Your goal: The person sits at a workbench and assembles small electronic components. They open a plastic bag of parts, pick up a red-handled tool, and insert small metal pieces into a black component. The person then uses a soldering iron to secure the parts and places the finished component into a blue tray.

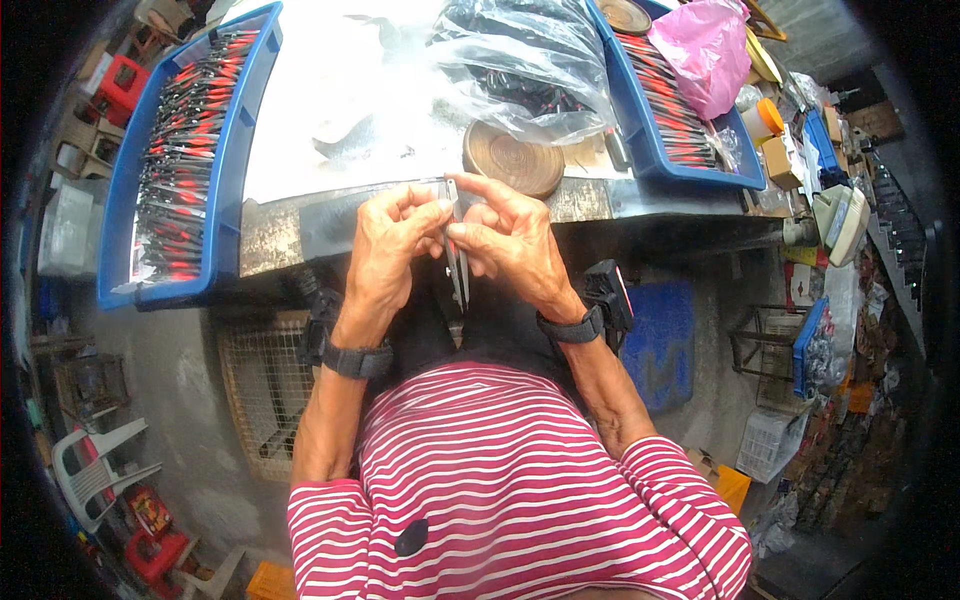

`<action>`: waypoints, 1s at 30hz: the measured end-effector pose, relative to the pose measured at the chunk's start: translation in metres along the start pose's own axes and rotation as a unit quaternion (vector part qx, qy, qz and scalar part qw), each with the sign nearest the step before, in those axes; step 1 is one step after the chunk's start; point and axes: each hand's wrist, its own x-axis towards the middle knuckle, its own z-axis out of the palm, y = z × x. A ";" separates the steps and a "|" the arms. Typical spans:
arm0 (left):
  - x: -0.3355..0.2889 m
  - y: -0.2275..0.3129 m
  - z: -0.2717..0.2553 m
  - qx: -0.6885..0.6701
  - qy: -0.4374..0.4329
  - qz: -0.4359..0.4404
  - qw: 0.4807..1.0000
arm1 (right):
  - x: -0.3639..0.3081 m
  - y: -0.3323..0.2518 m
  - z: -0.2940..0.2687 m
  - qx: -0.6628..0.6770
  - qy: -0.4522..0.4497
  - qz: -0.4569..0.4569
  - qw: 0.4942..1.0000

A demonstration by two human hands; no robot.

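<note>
Just off the near edge of the worktable, both my hands hold a slim silver two-legged tool (458, 272), shaped like a drawing compass. Its narrow legs hang downward, slightly apart. My left hand (385, 245) pinches its upper part between thumb and fingers. From the other side, my right hand (518, 245) grips it with the thumb, the index finger stretched along the top end. The fingers hide part of the tool. A round wooden block (513, 160) lies on the table just beyond my right hand.
Blue trays of slim black-and-red pieces flank me: one left tray (222, 205), one right tray (692, 178). A clear plastic bag (530, 60) with dark pieces lies at the back. A pink bag (705, 55) rests on the right tray. A white chair (95, 470) stands lower left.
</note>
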 end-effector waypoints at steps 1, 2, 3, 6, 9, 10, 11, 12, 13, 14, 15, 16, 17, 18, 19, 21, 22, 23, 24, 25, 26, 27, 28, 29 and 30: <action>0.000 0.000 0.000 -0.002 0.001 0.000 1.000 | 0.001 0.000 0.000 -0.004 0.001 0.006 1.000; 0.000 -0.001 0.000 -0.005 0.002 0.003 1.000 | 0.001 -0.001 0.000 -0.006 0.001 0.007 1.000; 0.000 0.000 0.000 -0.006 0.003 0.009 1.000 | 0.001 -0.001 0.000 -0.006 -0.003 -0.003 1.000; 0.001 0.001 -0.001 0.008 -0.001 0.006 1.000 | 0.003 -0.001 0.001 -0.001 0.005 0.010 1.000; 0.003 0.001 -0.002 0.011 -0.008 0.007 1.000 | 0.004 -0.001 0.001 0.010 0.006 0.014 1.000; 0.004 0.001 -0.002 0.009 -0.009 0.007 1.000 | 0.005 0.000 0.000 0.007 0.006 0.014 1.000; 0.004 0.000 -0.001 0.001 -0.005 0.008 1.000 | 0.006 0.000 0.000 0.002 0.009 0.019 1.000; 0.003 -0.001 0.000 -0.007 0.000 0.008 1.000 | 0.006 0.001 0.000 0.002 0.006 0.012 1.000; 0.003 -0.001 0.000 -0.019 0.000 0.015 1.000 | 0.007 0.001 0.000 0.002 0.007 0.010 1.000; 0.004 -0.001 0.000 -0.013 0.002 0.010 1.000 | 0.007 0.001 0.000 0.002 0.008 0.010 1.000; 0.004 -0.001 -0.001 -0.014 0.001 0.012 1.000 | 0.007 0.001 0.000 0.003 0.009 0.009 1.000; 0.005 -0.001 0.000 -0.015 0.000 0.014 1.000 | 0.007 0.001 0.000 0.004 0.010 0.009 1.000; 0.005 -0.001 -0.001 -0.016 -0.002 0.014 1.000 | 0.007 0.001 0.000 0.006 0.009 0.009 1.000; 0.005 -0.001 -0.001 -0.013 0.005 0.011 1.000 | 0.007 0.002 0.000 0.009 0.009 0.009 1.000; 0.005 -0.001 -0.001 -0.010 0.007 0.008 1.000 | 0.007 0.002 0.001 0.012 0.009 0.008 1.000; 0.006 -0.001 -0.001 -0.011 0.008 0.010 1.000 | 0.008 0.002 0.002 0.017 0.011 0.010 1.000; 0.006 -0.002 -0.002 -0.013 0.009 0.007 1.000 | 0.008 0.002 0.002 0.020 0.011 0.010 1.000; 0.006 -0.002 -0.002 -0.016 0.008 0.006 1.000 | 0.009 0.002 0.003 0.016 0.012 0.010 1.000; 0.006 -0.002 -0.002 -0.020 0.010 0.005 1.000 | 0.008 0.002 0.003 0.012 0.013 0.011 1.000; 0.006 -0.002 -0.002 -0.017 0.011 0.005 1.000 | 0.008 0.003 0.003 0.008 0.014 0.011 1.000; 0.006 -0.002 -0.002 -0.015 0.014 0.005 1.000 | 0.008 0.003 0.003 0.011 0.013 0.014 1.000; 0.005 -0.002 -0.003 -0.013 0.016 0.007 1.000 | 0.008 0.003 0.003 0.015 0.013 0.015 1.000; 0.005 -0.002 -0.003 -0.012 0.017 0.005 1.000 | 0.009 0.003 0.004 0.020 0.013 0.015 1.000; 0.005 -0.002 -0.003 -0.012 0.017 0.005 1.000 | 0.009 0.003 0.004 0.019 0.013 0.016 1.000; 0.005 -0.003 -0.003 -0.013 0.016 0.006 1.000 | 0.009 0.004 0.004 0.019 0.013 0.016 1.000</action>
